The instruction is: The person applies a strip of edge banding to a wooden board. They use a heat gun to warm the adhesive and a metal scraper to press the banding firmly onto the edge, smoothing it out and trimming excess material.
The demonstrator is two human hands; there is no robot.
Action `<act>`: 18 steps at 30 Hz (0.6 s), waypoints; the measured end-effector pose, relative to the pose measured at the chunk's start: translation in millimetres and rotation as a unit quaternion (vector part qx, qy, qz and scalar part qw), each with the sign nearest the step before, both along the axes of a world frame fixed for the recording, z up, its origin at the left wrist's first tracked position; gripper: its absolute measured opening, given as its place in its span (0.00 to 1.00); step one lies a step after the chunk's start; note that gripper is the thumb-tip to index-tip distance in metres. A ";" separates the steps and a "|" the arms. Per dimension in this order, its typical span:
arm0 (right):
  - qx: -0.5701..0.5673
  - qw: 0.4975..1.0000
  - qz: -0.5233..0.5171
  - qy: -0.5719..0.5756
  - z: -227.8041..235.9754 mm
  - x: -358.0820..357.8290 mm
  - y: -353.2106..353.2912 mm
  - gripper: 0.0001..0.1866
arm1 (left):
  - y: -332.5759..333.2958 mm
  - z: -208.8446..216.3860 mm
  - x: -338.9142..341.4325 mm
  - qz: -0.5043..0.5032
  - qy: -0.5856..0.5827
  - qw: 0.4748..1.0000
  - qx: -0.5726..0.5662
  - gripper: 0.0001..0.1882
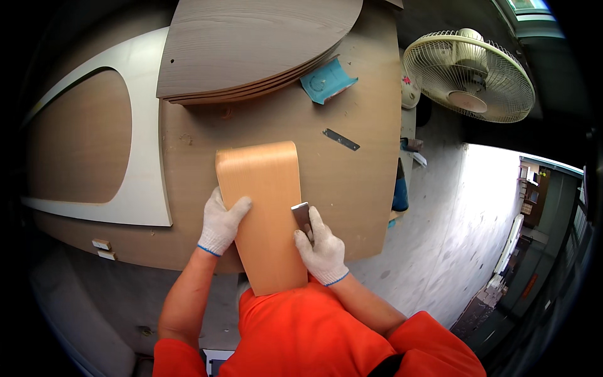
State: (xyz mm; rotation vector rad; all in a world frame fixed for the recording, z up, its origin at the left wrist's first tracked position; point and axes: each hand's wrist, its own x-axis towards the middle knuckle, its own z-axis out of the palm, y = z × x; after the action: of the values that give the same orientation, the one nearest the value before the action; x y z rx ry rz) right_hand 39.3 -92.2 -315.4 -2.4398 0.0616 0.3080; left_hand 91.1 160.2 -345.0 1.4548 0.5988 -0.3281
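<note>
Gripping curved wood board (267, 213), long axis running from torso (314, 333) out over near edge of tabletop (358, 201). Right hand (322, 248) pinches small dark block (303, 217) at board's right edge; left hand (222, 223), slightly farther out, clasps left edge, thumb on top. Board between them. Beyond: metal strip (341, 139) toward tabletop's right edge, teal curved piece (328, 80) beside panel stack (264, 44) toward far edge. No containers made out.

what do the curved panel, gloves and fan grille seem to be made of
Curved panel: probably wood veneer or laminate, smooth with a faint sheen; fine grain lines show. Gloves: seemingly knitted cotton or a blend, matte, soft and close-fitting. Fan grille: likely coated metal, being wire-thin and pale.
</note>
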 end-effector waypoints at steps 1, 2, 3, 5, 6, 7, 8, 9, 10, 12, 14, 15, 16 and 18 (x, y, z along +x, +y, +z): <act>-0.016 1.000 0.011 -0.021 3.5 3.8 2.4 0.37 | 0.1 -1.1 -0.8 0.000 0.001 1.000 -0.002 0.25; -0.031 0.998 0.021 -0.041 6.9 9.2 5.4 0.36 | 0.4 -1.8 -1.5 0.000 0.003 1.000 -0.004 0.25; -0.048 0.996 0.033 -0.062 8.1 14.8 7.9 0.36 | 0.8 -1.7 -1.3 -0.001 0.005 1.000 -0.008 0.25; -0.056 0.996 0.039 -0.060 5.2 24.1 12.5 0.35 | 1.3 -1.3 -0.6 -0.002 0.009 1.000 -0.014 0.25; -0.059 0.996 0.043 -0.059 3.5 28.6 14.9 0.34 | 1.0 -1.4 -0.6 -0.001 0.004 1.000 -0.021 0.25; -0.063 0.995 0.045 -0.061 2.9 33.8 17.5 0.34 | 0.8 -1.7 -0.6 0.001 -0.001 1.000 -0.028 0.25; -0.066 0.995 0.047 -0.064 3.2 39.2 20.2 0.35 | 0.7 -1.9 -0.6 0.003 -0.006 0.999 -0.035 0.26; -0.070 0.994 0.050 -0.066 3.7 42.4 21.8 0.35 | 0.7 -2.8 -1.2 0.001 -0.007 0.999 -0.034 0.26; -0.073 0.993 0.049 -0.073 4.2 44.0 22.6 0.35 | 1.0 -3.7 -1.8 -0.001 -0.007 0.999 -0.034 0.26; -0.080 0.992 0.050 -0.084 4.8 46.2 23.6 0.35 | 1.5 -3.6 -2.1 -0.004 -0.008 0.999 -0.032 0.26; -0.073 0.993 0.051 -0.082 4.9 48.1 23.9 0.34 | 2.1 -2.2 -2.0 -0.008 -0.007 1.000 -0.029 0.26; -0.070 0.993 0.051 -0.082 5.2 49.8 23.8 0.34 | 2.5 -3.5 -2.5 -0.009 -0.007 0.999 -0.031 0.26; -0.072 0.992 0.050 -0.088 5.0 53.7 24.5 0.34 | 3.5 -5.7 -3.6 -0.010 -0.007 0.999 -0.033 0.26; -0.075 0.991 0.049 -0.099 4.5 62.9 27.4 0.33 | 4.6 -6.0 -2.7 -0.022 -0.005 0.999 -0.023 0.26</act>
State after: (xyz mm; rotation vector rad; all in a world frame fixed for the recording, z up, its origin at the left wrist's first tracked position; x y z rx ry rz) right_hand 102.2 -64.9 -310.9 -2.6145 -0.1260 0.1053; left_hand 88.4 164.8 -351.0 1.4267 0.5499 -0.3667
